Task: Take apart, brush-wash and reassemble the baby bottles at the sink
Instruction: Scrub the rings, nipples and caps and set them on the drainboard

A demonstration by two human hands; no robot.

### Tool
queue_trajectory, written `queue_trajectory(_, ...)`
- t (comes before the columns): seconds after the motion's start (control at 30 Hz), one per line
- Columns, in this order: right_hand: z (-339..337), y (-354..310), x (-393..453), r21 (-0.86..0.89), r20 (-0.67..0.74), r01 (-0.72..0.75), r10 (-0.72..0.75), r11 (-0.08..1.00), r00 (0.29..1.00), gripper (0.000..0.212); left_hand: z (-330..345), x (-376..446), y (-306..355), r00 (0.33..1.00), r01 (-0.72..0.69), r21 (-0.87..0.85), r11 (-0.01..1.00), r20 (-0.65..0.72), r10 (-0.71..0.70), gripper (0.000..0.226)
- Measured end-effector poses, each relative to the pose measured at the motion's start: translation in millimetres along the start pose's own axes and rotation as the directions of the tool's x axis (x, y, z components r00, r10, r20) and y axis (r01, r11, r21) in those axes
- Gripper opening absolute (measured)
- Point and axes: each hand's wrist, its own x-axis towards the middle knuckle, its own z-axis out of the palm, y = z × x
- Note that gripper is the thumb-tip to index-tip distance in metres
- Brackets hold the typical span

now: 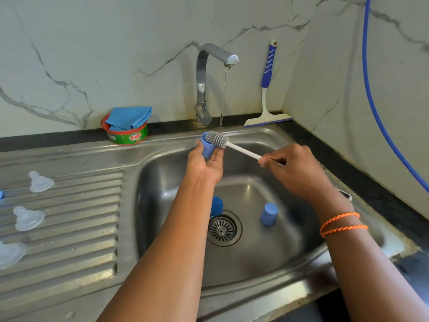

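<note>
Mid-scrub: left hand [204,162] gripping small blue plastic cap [207,147], right hand [293,168] pinching grey-bristled white bottle brush [218,139]; next probably rinsing under far tap stream [223,101].

1. One legible text was recorded: "EXO", in white letters on a red patch, printed on the green side wall of a round red-rimmed tub [127,135] that stood on the sink's back ledge, left of the tap.
2. Smaller print on a pale label at the tub's left side was too small to read.
3. Other marks around the logo were blurred and unreadable.
4. No other text, number or sign could be read anywhere else in the view.
</note>
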Motion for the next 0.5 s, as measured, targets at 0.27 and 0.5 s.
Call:
queue_trajectory(0.27,-0.7,-0.9,0.1,-0.046,-0.041,-0.008,0.006,0.999,0.999,0.032,-3.2,-2.6,-0.5,0.996,0.064,0.123,0.99,0.052,-0.07,0.041)
queue_trajectory(0.5,-13.9,-4.0,-2.9,-0.205,-0.037,-0.044,0.037,0.978,0.999,0.019,-2.6,5.3,1.7,0.993,-0.115,0.281,0.953,0.017,0.115,0.037)
